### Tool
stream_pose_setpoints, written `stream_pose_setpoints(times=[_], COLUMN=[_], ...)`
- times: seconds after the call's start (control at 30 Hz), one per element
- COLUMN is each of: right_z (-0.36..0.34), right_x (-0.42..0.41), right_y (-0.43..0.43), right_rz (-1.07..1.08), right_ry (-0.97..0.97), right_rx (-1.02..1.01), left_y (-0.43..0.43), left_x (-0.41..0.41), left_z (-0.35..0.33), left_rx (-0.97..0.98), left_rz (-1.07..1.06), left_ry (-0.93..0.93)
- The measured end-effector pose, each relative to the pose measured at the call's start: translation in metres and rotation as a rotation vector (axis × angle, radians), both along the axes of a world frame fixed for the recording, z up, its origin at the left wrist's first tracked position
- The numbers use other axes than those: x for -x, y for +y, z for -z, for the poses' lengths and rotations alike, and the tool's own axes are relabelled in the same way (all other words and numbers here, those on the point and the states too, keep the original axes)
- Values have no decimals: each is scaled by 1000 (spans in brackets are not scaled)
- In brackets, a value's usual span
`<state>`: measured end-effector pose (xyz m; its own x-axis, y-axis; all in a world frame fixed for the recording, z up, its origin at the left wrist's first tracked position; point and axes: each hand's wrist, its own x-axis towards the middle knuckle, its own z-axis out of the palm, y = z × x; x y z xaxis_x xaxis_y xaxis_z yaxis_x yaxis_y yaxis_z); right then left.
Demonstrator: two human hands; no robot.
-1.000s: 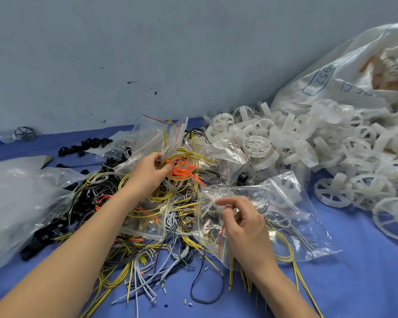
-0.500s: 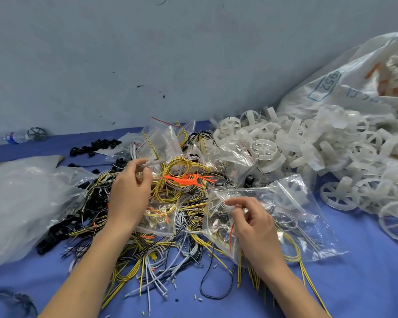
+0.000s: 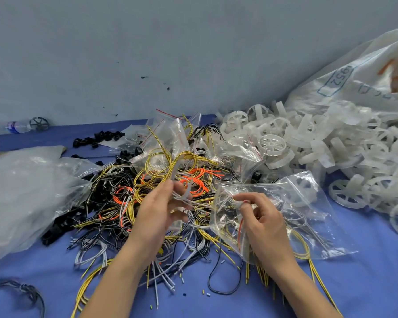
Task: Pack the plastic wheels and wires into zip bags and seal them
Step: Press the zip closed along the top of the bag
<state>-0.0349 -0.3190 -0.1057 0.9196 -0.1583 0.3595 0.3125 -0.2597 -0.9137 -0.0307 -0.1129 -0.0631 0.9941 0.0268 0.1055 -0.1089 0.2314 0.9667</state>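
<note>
A tangle of yellow, black, grey and orange wires (image 3: pixel 147 203) covers the middle of the blue table. My left hand (image 3: pixel 157 213) pinches a looped bundle of yellow and grey wires (image 3: pixel 179 171), lifted above the heap beside the bag's mouth. My right hand (image 3: pixel 260 223) pinches the open edge of a clear zip bag (image 3: pixel 292 216) that holds a white wheel and some wires. White plastic wheels (image 3: pixel 319 148) are piled at the right.
A large clear bag (image 3: pixel 25 193) lies at the left over black parts. Several small zip bags (image 3: pixel 170 134) lie behind the wires. A big white sack (image 3: pixel 359 81) leans at the back right. A water bottle (image 3: pixel 12 127) lies by the wall.
My left hand has come back from the far side of the wire heap toward the bag mouth, lifting a wire bundle with it. My right hand keeps its hold on the bag.
</note>
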Motion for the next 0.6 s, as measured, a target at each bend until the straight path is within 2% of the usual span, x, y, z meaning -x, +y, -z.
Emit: stream_pose_setpoints(times=[0.23, 0.33, 0.4, 0.47, 0.6], right_z=[-4, -8, -10, -12, -12], right_x=[1, 4, 7, 9, 11], right_y=[-1, 0, 0, 1, 2], right_rz=[-27, -27, -31, -39, -37], right_ry=[18, -16, -65, -118, -157], right_rx=[-118, -72, 3, 97, 190], left_y=[-11, -13, -18, -27, -47], left_x=[8, 11, 10, 8, 5], left_z=[3, -1, -2, -4, -7], left_rx=[-354, -546, -596, -468, 4], left_rz=[252, 384, 378, 381, 484], left_ry=[52, 96, 94, 142, 273])
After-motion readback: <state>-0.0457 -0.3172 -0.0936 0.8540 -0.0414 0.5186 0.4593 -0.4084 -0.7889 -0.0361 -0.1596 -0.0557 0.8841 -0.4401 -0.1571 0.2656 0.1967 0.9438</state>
